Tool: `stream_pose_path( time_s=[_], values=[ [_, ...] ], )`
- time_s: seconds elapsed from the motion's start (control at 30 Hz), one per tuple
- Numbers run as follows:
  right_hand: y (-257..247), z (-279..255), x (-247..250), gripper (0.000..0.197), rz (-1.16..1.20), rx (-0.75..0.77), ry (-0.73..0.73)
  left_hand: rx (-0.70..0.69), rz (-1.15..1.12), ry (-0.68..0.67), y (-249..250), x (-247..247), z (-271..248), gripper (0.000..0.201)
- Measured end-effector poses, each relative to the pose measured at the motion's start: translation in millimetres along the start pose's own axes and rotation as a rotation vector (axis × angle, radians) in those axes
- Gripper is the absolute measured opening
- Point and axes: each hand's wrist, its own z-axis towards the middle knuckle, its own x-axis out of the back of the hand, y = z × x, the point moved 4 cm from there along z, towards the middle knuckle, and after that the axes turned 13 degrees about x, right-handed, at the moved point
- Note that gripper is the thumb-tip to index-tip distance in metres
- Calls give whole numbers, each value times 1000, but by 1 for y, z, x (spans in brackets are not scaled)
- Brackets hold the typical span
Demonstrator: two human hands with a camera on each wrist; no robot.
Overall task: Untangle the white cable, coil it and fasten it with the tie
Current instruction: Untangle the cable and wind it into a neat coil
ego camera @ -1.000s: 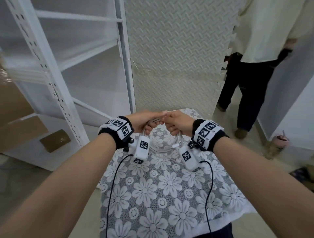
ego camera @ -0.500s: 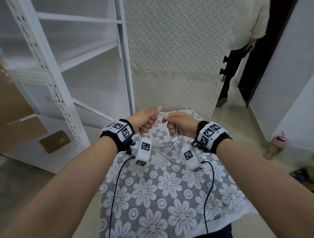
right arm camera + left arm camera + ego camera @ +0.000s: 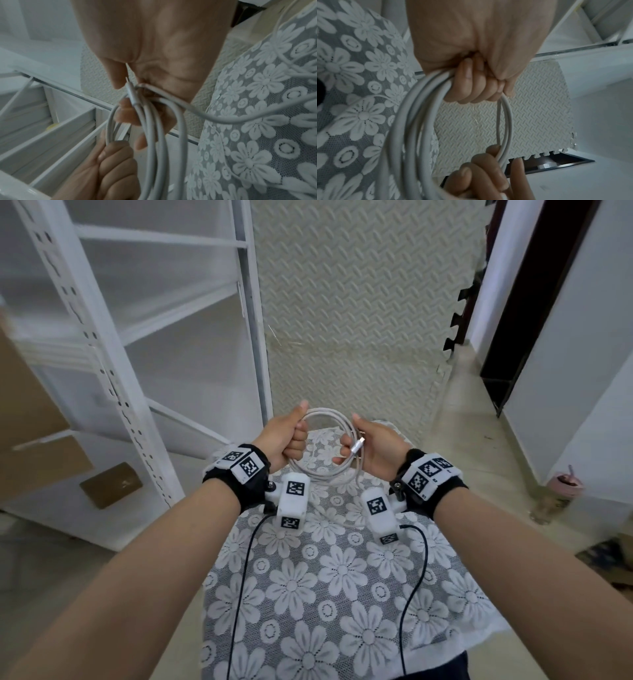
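Grip first: left hand (image 3: 286,440) is a closed fist w/ fingers curled round the left side of the white cable (image 3: 325,470), thumb up on top of the strands; in the left wrist view the curled fingers (image 3: 471,86) clamp several loops together. Right hand (image 3: 371,448) is wrapped round the right side of the same coil, its fingers (image 3: 126,112) pressing the strands, w/ the metal plug (image 3: 356,447) lying along them, tip pointing up. So both hands are clamped on the cable, opposite sides of one ring, held in the air just above center frame, over the far end of the floral lace tablecloth (image 3: 325,594). One loose strand sags out of the bundle toward the right of the right wrist view, i.e. the tail isn't all gathered in. Handling, as a guess: light, limp, smooth jacket, so loops will slide apart or spring open if either fist loosens; stiffest bit is the plug, which shouldn't be bent at its neck. Best hold is across all strands at once, pinched where they bunch, leaving one hand free for the tie. No tie can be made out in any view. Beyond: white metal shelving (image 3: 102,344) upper left, embossed foam mat (image 3: 359,302) upper center.
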Motion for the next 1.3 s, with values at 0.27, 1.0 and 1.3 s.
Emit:
stream_pose_path(
  time_s=[0.27,1.0,1.3],
  values=[
    [-5,-1,-3,37,19,34,6,11,-114,-27,-4,-1,2,49],
    [-1,-6,14,13,-185,225,179,-36,-192,30,0,9,6,49],
    [-7,2,10,19,-385,345,333,-67,-210,72,1,7,5,48]
  ],
)
